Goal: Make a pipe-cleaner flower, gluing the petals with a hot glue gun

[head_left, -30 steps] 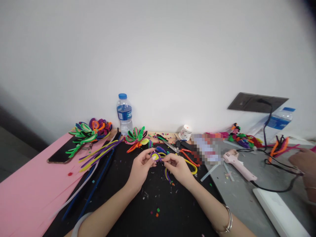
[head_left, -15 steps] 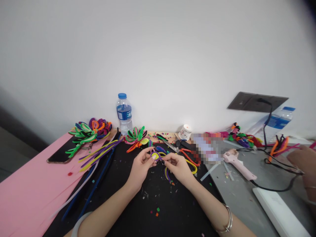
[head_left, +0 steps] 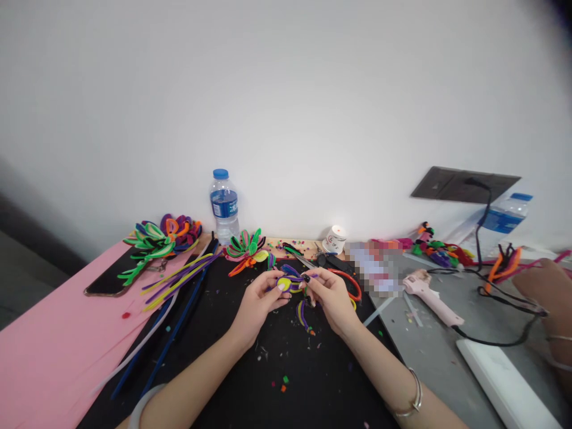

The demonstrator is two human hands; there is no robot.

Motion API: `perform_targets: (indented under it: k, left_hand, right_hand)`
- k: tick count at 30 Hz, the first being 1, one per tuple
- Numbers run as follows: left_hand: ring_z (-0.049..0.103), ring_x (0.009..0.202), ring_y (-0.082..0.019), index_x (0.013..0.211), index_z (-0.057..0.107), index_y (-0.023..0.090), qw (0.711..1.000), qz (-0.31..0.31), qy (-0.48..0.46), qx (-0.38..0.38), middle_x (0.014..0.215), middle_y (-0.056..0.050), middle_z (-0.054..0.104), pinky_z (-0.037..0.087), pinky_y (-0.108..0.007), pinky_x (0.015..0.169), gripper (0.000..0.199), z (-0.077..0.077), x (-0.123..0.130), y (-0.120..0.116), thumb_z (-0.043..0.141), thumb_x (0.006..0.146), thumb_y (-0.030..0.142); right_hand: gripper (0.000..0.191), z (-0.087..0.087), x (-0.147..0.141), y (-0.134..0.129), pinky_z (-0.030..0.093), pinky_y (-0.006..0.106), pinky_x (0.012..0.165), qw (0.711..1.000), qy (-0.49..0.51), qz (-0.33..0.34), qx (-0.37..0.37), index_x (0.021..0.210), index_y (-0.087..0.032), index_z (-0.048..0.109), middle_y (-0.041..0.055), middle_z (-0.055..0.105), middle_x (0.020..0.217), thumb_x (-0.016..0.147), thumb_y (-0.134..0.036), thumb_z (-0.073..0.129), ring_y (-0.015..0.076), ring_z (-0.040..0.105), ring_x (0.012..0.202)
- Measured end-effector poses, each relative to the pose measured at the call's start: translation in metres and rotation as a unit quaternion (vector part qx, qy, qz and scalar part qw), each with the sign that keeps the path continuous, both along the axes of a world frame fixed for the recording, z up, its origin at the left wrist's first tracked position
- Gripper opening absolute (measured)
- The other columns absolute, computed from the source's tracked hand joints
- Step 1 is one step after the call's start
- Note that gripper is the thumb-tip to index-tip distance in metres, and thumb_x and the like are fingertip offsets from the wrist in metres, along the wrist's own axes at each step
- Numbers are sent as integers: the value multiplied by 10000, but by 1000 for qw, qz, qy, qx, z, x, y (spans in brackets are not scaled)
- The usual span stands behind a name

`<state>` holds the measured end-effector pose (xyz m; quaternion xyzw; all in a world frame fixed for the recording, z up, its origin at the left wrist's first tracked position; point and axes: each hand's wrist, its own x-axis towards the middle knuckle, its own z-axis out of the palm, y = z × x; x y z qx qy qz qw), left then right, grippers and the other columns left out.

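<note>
Over the black mat, my left hand pinches a yellow and purple pipe-cleaner piece between thumb and fingers. My right hand has its fingertips closed on the purple end of the same piece, partly hiding it. Just below the hands lies a curved purple and yellow pipe-cleaner strip with an orange tip. Behind them are a green, pink and orange pipe-cleaner flower and scissors blades. An orange-red looped handle shows beyond my right hand.
Loose pipe cleaners, a phone and a water bottle are on the left. A paper cup stands by the wall. Rightward lie a pink glue gun with its black cord and a white box. Another person's hand is at far right.
My right hand has shifted slightly right and up along the piece, and its fingers cover more of it. The yellow part has turned in my left fingers. The other person's hand moved slightly left.
</note>
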<state>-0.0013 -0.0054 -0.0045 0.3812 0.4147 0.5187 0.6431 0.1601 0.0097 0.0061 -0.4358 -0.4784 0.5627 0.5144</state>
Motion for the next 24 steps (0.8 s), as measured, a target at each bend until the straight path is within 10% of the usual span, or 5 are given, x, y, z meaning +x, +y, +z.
perform_targets:
  k: [24]
  left_hand:
    - [539,534,-81,871,569,169,997,-63,23,31,729,-1,598,417,-203,508,217,-4,1,0,645,688,257]
  right_hand:
    - [198,3,1,0,297,189,390,992,120,19,-39,695,-168,549,-41,527,527,662,-305,686,62,385,407]
